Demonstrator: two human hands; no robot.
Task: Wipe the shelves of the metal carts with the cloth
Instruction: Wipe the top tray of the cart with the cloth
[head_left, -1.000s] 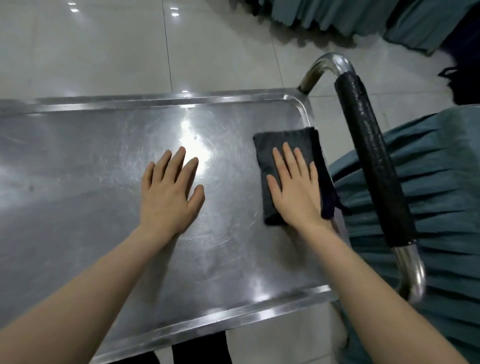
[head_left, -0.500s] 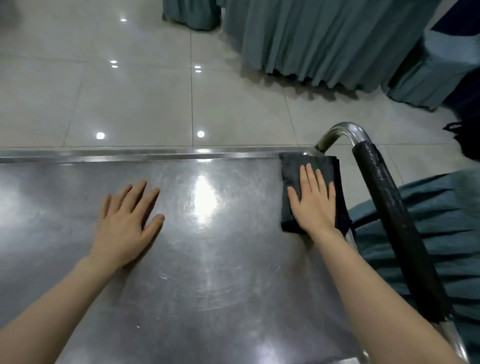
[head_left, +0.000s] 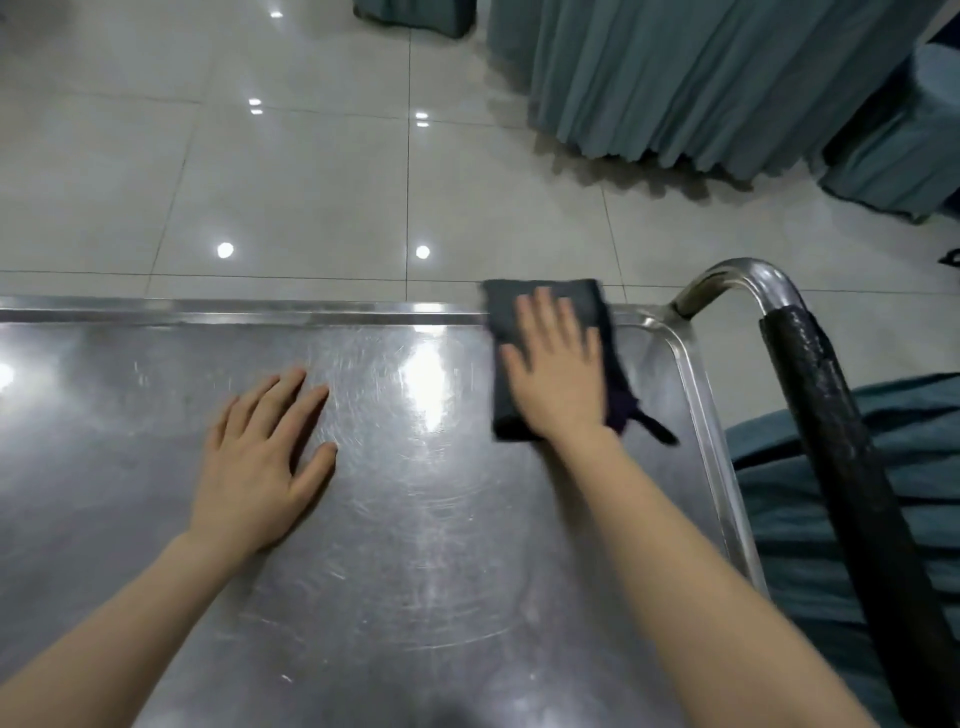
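The cart's top shelf (head_left: 415, 545) is a shallow steel tray, scratched and shiny, with a low raised rim (head_left: 260, 312) along its far side that curves round the far right corner. On it lies the cloth (head_left: 500, 312) — dark grey and folded into a rectangle — towards the far right of the shelf, its far end lapping up over the rim. The right hand (head_left: 558, 374) presses flat on the cloth, fingers straight and slightly spread, pointing away from the person; it does not curl round the fabric. A thin dark strip (head_left: 652, 428) trails from the cloth's near right corner onto the bare metal. The left hand (head_left: 260, 457) rests palm-down on the shelf well to the left of the cloth, fingers extended and holding nothing. Bright patches of ceiling light reflect off the metal between the two hands. At the right end of the cart a steel tube (head_left: 737, 275) rises from the corner and bends into a push handle wrapped in black covering (head_left: 821, 415), which runs along the tray's right side. Beyond the handle lies teal pleated fabric (head_left: 909, 467), close against the cart. The floor (head_left: 285, 182) past the far rim is pale glossy tile, and further off stand tables draped in teal pleated skirts (head_left: 701, 78) — apart from the cart.
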